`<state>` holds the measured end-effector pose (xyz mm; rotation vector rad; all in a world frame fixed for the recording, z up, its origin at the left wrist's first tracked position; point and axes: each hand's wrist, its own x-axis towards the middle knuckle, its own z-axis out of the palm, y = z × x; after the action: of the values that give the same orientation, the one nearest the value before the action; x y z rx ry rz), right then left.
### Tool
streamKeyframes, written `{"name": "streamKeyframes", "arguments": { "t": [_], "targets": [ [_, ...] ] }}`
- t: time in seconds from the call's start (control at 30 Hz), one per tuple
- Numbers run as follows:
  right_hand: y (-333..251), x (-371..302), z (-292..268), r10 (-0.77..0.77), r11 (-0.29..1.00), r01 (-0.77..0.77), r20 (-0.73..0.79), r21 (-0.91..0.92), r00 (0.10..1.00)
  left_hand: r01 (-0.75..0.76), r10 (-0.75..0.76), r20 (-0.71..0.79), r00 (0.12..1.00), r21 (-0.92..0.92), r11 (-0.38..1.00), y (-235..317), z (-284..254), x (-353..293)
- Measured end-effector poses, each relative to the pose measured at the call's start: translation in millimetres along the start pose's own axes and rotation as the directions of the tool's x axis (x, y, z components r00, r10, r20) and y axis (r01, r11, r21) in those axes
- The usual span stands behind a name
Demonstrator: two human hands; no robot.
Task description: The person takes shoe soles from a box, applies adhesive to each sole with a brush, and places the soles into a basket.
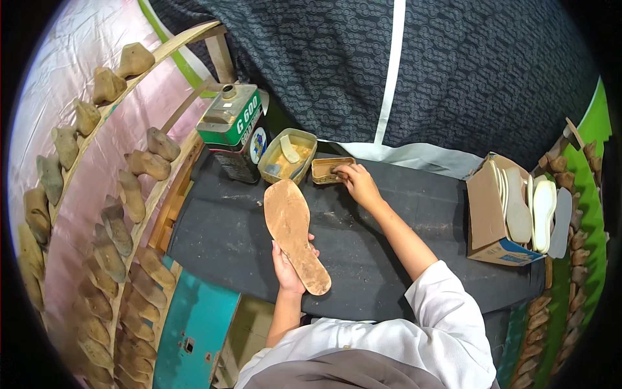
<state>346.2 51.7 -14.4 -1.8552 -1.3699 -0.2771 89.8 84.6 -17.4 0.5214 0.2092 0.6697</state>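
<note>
A brown shoe insole [288, 217] rests in my left hand [287, 267], whose fingers curl round its narrow middle from below and from the side. Its wide end points away from me, its heel end toward me. Over a small shallow rectangular tin [319, 172], my right hand [357, 183] dips bent fingers past the right part of the rim. Whatever those fingertips hold, if anything, is too small to make out. Beside the tin on the left stands a plastic tub [313, 144] with yellowish residue and a pale flat piece [289, 150] inside.
A green and dark metal can [230, 129] stands behind the tub on the dark-covered table [220, 227]. At the right, a cardboard box [486, 207] holds several pale insoles [543, 211]. Racks of wooden shoe lasts [133, 194] line the left; more lasts [576, 259] line the right.
</note>
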Motion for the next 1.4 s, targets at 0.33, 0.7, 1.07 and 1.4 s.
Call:
{"name": "streamKeyframes", "arguments": {
  "t": [0.33, 0.7, 1.07, 1.4],
  "targets": [
    [-23, -25, -25, 0.097, 0.995, -0.091, -0.164, 0.046, 0.982, 0.015, -0.015, -0.039, 0.999, -0.013, 1.0, -4, 8, -1],
    [-124, -124, -87, 0.291, 0.834, -0.411, 0.337, 0.37, 0.895, -0.016, 0.017, 0.117, 0.993, -0.011, 1.0, -41, 29, -9],
    [-134, -178, -104, 0.144, 0.951, -0.208, 0.269, 0.228, 0.952, -0.185, 0.185, 0.032, 0.982, -0.028, 0.982, -53, 23, -73],
    [-140, -256, -146, 0.057, 0.92, -0.28, 0.614, 0.273, 0.787, -0.399, 0.499, -0.324, 0.804, 0.329, 0.856, -69, 5, -199]
  ]
}}
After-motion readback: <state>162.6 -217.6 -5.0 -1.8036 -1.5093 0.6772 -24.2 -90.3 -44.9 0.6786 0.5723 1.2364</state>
